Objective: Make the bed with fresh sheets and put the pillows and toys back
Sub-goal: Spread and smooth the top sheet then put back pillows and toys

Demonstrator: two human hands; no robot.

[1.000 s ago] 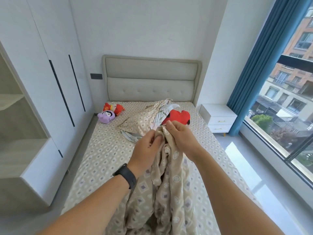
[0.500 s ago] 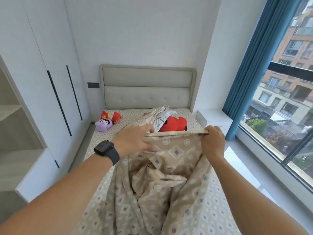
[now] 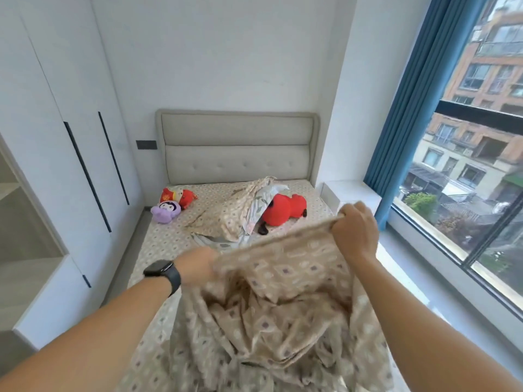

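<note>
On bed (image 3: pixel 169 239): crumpled cover (image 3: pixel 235 213), red plush (image 3: pixel 285 209), purple plush (image 3: pixel 165 211).

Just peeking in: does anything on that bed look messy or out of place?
Yes. A crumpled heap of patterned bedding lies near the headboard, partly covering a red plush toy. Two smaller toys lie at the bed's left edge. No pillows show.

Both hands (image 3: pixel 355 232) raised, fingers clenched

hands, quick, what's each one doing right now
Left hand: grips the edge of the beige patterned sheet, fingers partly hidden behind the cloth.
Right hand: pinches the same edge, raised higher.
</note>
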